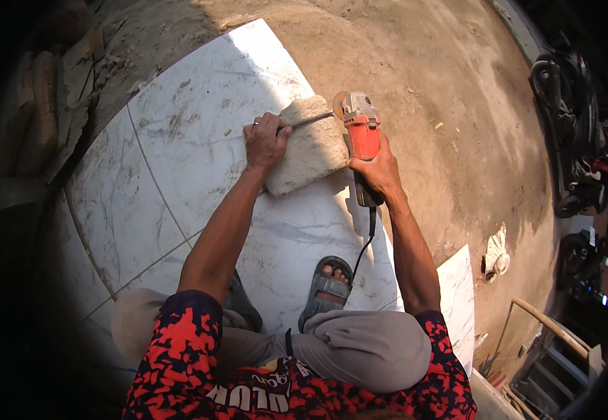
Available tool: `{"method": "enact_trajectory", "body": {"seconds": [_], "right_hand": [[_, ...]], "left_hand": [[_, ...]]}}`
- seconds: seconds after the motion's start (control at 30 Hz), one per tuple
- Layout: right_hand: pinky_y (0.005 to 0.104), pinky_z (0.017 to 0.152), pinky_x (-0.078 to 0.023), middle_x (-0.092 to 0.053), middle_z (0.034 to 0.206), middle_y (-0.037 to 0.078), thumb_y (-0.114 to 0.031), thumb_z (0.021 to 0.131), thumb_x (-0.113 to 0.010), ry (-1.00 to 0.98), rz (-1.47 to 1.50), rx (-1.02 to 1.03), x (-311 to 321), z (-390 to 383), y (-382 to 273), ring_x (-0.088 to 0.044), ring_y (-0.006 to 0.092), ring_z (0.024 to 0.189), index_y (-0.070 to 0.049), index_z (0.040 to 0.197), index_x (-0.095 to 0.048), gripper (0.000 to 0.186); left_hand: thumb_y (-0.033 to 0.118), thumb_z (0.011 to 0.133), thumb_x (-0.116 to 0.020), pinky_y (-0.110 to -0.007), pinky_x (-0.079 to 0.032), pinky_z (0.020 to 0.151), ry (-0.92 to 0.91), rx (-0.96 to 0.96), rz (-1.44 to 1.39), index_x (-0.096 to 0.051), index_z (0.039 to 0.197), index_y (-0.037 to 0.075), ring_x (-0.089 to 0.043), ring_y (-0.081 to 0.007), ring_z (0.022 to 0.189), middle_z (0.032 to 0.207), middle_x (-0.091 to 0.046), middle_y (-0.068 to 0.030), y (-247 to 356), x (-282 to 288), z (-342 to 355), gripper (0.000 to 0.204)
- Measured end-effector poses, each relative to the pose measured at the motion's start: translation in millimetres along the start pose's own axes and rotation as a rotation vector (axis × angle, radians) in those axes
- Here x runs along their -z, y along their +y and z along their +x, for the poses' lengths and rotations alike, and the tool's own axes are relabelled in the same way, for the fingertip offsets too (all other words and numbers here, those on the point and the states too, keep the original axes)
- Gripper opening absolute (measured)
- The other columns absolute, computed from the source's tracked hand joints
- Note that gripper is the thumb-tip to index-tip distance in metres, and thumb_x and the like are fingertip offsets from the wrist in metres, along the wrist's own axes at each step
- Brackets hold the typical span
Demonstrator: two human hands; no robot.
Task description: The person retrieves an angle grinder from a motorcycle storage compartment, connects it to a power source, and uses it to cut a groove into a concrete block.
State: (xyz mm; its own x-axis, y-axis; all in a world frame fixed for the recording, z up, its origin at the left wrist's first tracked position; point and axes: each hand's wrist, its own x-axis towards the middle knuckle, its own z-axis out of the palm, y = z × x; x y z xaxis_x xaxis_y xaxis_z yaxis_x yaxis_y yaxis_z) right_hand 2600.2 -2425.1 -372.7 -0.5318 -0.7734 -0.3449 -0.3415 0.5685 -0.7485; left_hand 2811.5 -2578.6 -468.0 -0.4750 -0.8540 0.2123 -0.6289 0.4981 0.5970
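A rough, pale stone block (pixel 307 159) lies on white marbled tiles (pixel 199 150). On top of it my left hand (pixel 265 143) is closed around a thin dark metal rod (pixel 312 121). The rod's far end points right and reaches the disc of a red and grey angle grinder (pixel 364 140). Whether tip and disc touch, I cannot tell. My right hand (pixel 381 171) grips the grinder's body at the block's right edge, its disc at the far end. From the grinder's dark rear end a black cord (pixel 368 241) runs back toward my foot.
My sandalled foot (pixel 328 287) rests on the tiles close to the cord. Brown bare floor (pixel 458 133) extends past the tile edge on the right. A pale crumpled object (pixel 496 255) lies there. Beyond are dark motorcycle-like parts (pixel 570 126). Sacks (pixel 34 115) stand far left.
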Motion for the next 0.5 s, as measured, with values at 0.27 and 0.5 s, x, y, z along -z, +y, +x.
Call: {"method": "enact_trajectory", "body": {"seconds": [0.27, 0.5], "right_hand": [[0.0409, 0.089, -0.052, -0.063, 0.119, 0.022, -0.025, 0.064, -0.077, 0.016, -0.007, 0.037, -1.1, 3.6, 2.0, -0.065, 0.0349, 0.105, -0.006, 0.142, -0.038, 0.089], [0.0429, 0.088, -0.053, -0.064, 0.116, 0.024, -0.024, 0.064, -0.074, 0.032, 0.004, 0.045, -1.3, 0.9, -1.2, -0.066, 0.0378, 0.104, -0.007, 0.143, -0.036, 0.089]], "left_hand": [[0.024, 0.085, -0.065, -0.043, -0.034, 0.090, 0.017, -0.018, -0.021, -0.066, 0.090, 0.015, -0.057, -0.0238, 0.099, 0.095, -0.062, -0.0015, 0.3, -0.7, 0.7, 0.011], [0.025, 0.085, -0.065, -0.043, -0.035, 0.089, 0.009, -0.005, -0.013, -0.066, 0.089, 0.015, -0.057, -0.0238, 0.097, 0.095, -0.062, -0.0013, -1.2, -1.7, 0.2, 0.011]]}}
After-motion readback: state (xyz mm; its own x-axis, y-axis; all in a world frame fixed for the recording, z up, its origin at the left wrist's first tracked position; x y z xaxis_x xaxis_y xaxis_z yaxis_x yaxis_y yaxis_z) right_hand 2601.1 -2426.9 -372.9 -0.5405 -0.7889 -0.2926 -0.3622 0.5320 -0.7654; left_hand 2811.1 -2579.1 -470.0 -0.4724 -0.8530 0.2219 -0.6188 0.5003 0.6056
